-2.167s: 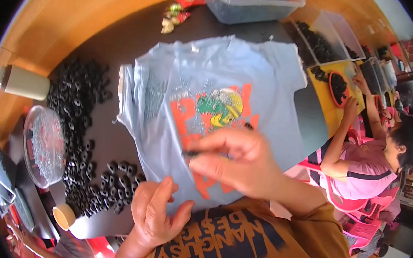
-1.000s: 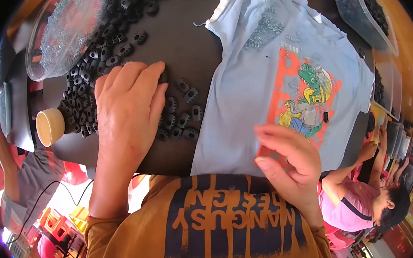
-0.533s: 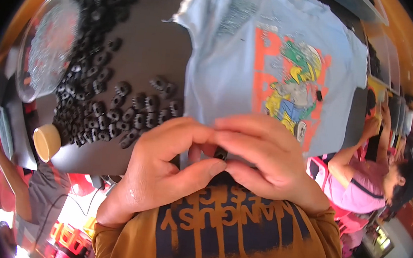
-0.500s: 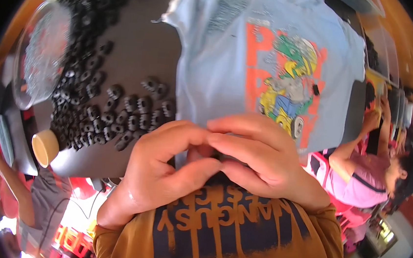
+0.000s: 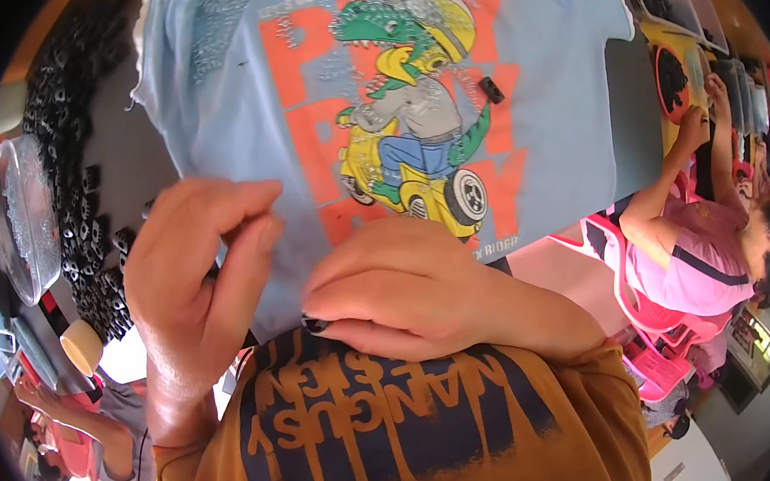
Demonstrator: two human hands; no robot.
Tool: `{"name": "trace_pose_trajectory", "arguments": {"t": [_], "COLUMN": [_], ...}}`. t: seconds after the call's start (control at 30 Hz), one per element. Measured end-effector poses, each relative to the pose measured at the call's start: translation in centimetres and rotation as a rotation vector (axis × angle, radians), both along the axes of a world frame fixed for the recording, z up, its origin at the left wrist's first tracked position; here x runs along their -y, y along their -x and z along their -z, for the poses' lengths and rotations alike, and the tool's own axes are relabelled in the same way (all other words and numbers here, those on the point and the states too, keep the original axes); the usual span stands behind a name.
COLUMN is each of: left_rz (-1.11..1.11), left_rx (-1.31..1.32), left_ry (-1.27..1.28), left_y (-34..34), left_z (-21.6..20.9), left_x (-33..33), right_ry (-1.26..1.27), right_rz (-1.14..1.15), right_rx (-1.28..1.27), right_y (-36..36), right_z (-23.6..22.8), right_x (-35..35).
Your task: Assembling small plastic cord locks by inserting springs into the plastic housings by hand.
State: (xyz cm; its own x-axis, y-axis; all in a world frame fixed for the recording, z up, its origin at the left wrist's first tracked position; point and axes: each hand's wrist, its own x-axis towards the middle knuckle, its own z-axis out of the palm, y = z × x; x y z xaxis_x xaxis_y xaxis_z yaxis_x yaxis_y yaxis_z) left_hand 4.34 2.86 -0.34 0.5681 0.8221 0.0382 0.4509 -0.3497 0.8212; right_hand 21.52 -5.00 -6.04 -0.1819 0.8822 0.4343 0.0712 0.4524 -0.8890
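Note:
In front of my chest, my right hand (image 5: 399, 288) is closed, its fingers pressed round a small black plastic part (image 5: 314, 324) that mostly hides in the grip. To its left, apart from it, is my left hand (image 5: 195, 265), with fingers curled and thumb near the index fingertip. Whether something tiny sits in that pinch is not visible. Both hands are over the lower edge of a light blue T-shirt (image 5: 221, 125) with a dinosaur-on-scooter print, spread on the table. Many tiny clear pieces (image 5: 227, 7) lie scattered on it, and one black part (image 5: 491, 90) rests on the print.
A heap of black plastic parts (image 5: 65, 130) covers the table's left side. Beside it stand a clear tub (image 5: 25, 218) of tiny clear pieces and a beige round container (image 5: 81, 348). A person in pink (image 5: 691, 249) works at the right; another person's arm (image 5: 85, 420) shows lower left.
My hands, together before, are now apart; the left has moved left and the right lower. The black part now shows at my right fingertips. The view has shifted, bringing the shirt print nearer the middle.

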Motion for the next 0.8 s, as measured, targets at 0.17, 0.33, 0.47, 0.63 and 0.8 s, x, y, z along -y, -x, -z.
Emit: {"name": "trace_pose_trajectory", "arguments": {"t": [0.17, 0.33, 0.47, 0.63, 0.8], "left_rz": [0.205, 0.306, 0.282, 0.278, 0.08], "left_rx": [-0.196, -0.315, -0.358, -0.351, -0.164], "left_ry": [-0.351, -0.495, -0.467, -0.501, -0.181], "left_y": [-3.6, -5.7, -5.8, -5.6, -3.5], "left_z": [1.1, 2.3, 2.4, 2.3, 0.4], "left_x": [-1.8, -2.7, -2.6, -2.5, -1.3], "right_ry": [-0.013, -0.016, -0.002, 0.046, 0.187], "right_rz": [0.009, -0.002, 0.01, 0.048, 0.101], "right_rx": [0.003, -0.039, -0.065, -0.12, -0.174], "right_y": [-0.1, -0.8, -0.8, -1.0, -1.5], "right_z": [0.1, 0.4, 0.4, 0.2, 0.0], "right_x": [0.3, 0.2, 0.2, 0.0, 0.0]}}
